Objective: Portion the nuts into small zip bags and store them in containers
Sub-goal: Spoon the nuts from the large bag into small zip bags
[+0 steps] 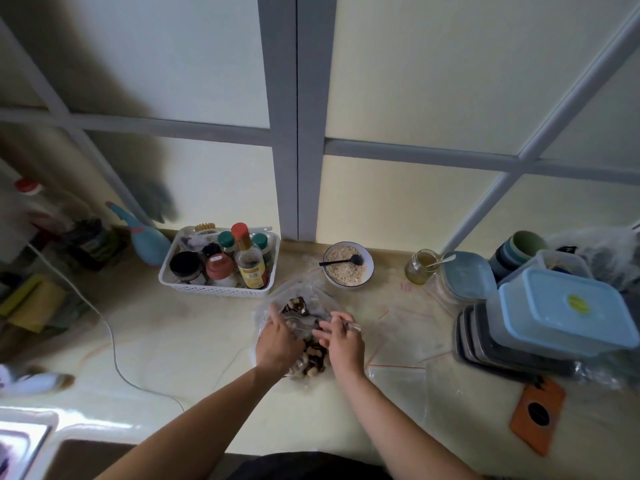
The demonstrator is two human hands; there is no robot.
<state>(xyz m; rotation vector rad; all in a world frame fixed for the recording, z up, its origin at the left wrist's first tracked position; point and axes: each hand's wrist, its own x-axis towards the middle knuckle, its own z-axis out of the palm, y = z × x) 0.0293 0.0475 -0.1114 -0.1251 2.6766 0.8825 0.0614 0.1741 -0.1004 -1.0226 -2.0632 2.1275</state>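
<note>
A large clear plastic bag of mixed nuts [313, 365] lies on the counter in the middle of the view. My left hand [278, 339] grips the bag's edge at its left side. My right hand [344, 342] holds a clear spoon-like utensil [349, 326] over the nuts. Several empty small zip bags with red seal lines [405, 341] lie flat to the right of the nut bag. A stack of lidded containers [554, 317], the top one with a light blue lid, stands at the right.
A white basket of spice jars and bottles [221, 265] stands behind the bag at the left. A bowl of oats with a black spoon [348, 266] and a honey jar [420, 266] are behind. An orange phone [536, 414] lies at right. A white cable [114, 348] crosses the left counter.
</note>
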